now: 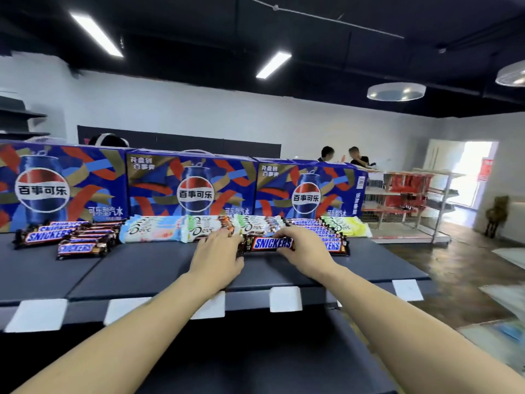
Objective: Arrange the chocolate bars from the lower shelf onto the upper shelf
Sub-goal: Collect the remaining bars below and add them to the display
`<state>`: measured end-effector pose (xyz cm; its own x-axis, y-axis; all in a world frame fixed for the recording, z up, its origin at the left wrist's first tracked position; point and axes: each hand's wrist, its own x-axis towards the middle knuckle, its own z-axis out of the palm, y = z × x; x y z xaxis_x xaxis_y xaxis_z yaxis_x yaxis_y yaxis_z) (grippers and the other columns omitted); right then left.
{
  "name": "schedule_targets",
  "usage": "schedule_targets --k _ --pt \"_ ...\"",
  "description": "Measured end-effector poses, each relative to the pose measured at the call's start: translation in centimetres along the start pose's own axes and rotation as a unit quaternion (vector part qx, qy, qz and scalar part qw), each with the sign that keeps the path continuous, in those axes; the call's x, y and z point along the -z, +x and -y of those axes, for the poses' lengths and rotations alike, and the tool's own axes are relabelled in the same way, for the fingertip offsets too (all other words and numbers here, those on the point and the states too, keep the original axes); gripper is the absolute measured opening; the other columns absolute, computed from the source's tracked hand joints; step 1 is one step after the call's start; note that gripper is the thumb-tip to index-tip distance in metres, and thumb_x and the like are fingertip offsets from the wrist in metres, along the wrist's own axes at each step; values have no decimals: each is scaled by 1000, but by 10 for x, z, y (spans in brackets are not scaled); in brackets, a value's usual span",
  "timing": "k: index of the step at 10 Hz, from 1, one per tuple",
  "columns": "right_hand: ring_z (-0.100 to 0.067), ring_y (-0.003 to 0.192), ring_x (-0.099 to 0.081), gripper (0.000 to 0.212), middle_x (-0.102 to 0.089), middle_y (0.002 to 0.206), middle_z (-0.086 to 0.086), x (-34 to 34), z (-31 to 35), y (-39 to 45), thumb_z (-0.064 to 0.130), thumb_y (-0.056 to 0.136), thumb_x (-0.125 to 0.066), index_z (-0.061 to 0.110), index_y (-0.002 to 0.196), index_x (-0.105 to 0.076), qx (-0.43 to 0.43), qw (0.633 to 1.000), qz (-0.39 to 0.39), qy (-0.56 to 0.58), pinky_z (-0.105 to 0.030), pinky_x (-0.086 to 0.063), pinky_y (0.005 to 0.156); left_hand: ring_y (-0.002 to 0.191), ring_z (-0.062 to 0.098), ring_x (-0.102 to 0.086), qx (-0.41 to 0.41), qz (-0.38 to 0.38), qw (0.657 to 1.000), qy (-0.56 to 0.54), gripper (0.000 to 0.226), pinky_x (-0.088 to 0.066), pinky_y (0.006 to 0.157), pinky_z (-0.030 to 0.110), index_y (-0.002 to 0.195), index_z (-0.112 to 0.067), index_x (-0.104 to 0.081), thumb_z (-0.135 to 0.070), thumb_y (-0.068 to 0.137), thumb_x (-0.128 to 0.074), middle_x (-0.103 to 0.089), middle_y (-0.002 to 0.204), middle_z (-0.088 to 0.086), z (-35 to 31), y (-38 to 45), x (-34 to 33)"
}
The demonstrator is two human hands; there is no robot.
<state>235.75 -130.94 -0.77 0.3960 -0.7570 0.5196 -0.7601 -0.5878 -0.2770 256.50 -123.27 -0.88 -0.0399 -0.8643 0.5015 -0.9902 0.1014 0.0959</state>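
Note:
A brown Snickers bar lies lengthwise on the dark upper shelf, held at both ends. My left hand grips its left end and my right hand pinches its right end. Behind and to the right of it sits a stack of Snickers bars. Pale Dove bars stand in a row behind my hands. More Snickers bars lie in a loose pile at the left of the shelf. The lower shelf is hidden below the shelf's front edge.
Three blue Pepsi cartons line the back of the shelf. White price-tag holders run along its front edge. A wire rack with red goods stands at the right, with two people behind it and open floor beyond.

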Motion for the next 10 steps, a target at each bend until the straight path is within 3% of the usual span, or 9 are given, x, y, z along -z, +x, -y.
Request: schedule_targets --k 4,8,10 --pt "-11 105 -51 27 -57 105 10 50 -127 -29 33 79 -77 33 105 -70 8 1000 24 18 -31 -47 90 119 24 -48 47 24 998 37 48 -43 96 37 136 -24 -48 -36 90 -52 -54 127 1 -94 23 -34" --pt "-4 104 -43 29 -53 106 11 55 -146 -28 27 79 -68 28 108 -66 24 997 42 64 -19 -39 87 112 21 -50 54 29 996 66 40 -43 90 33 129 -25 -52 -38 91 -49 -54 120 -2 -133 34 -39" --pt "-10 115 -41 41 -53 117 8 60 -142 -41 27 82 -64 27 123 -60 24 998 -12 56 -25 -43 92 112 20 -51 60 20 995 71 42 -45 90 33 131 -26 -51 -38 91 -48 -54 124 -2 -143 21 -34"
